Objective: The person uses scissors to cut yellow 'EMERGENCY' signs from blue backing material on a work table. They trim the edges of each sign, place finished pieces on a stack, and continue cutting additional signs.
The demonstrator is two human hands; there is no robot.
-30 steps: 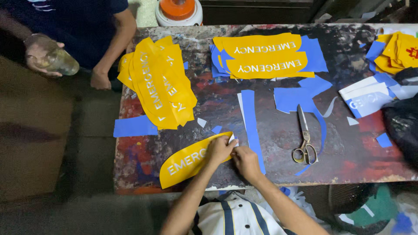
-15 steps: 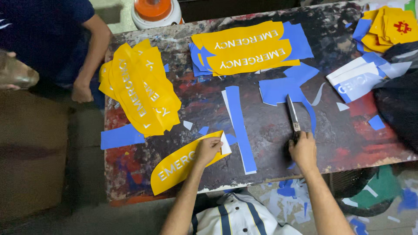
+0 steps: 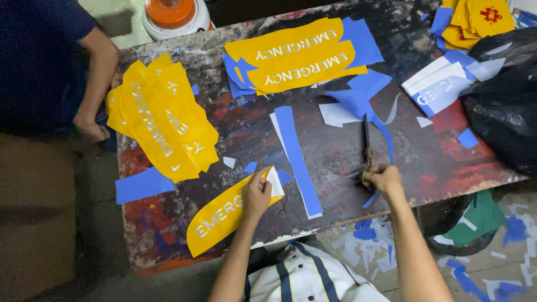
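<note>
My left hand [image 3: 257,194] presses on one end of a curved yellow sticker with white letters [image 3: 221,218] lying near the front edge of the paint-stained table [image 3: 335,151]. A white backing corner shows beside my fingers. My right hand [image 3: 381,178] grips the handles of a pair of scissors [image 3: 367,140], whose blades point away from me over the table. A long blue strip [image 3: 296,159] lies between my two hands.
A stack of yellow stickers [image 3: 165,126] lies at the left, another on blue backing [image 3: 302,59] at the back. Another person's hand [image 3: 89,128] rests at the table's left edge. A black bag [image 3: 503,106] sits right. Scraps litter the floor [image 3: 380,235].
My right hand left the yellow sticker, moved right to the scissors and closed on their handles. My left hand stays on the sticker.
</note>
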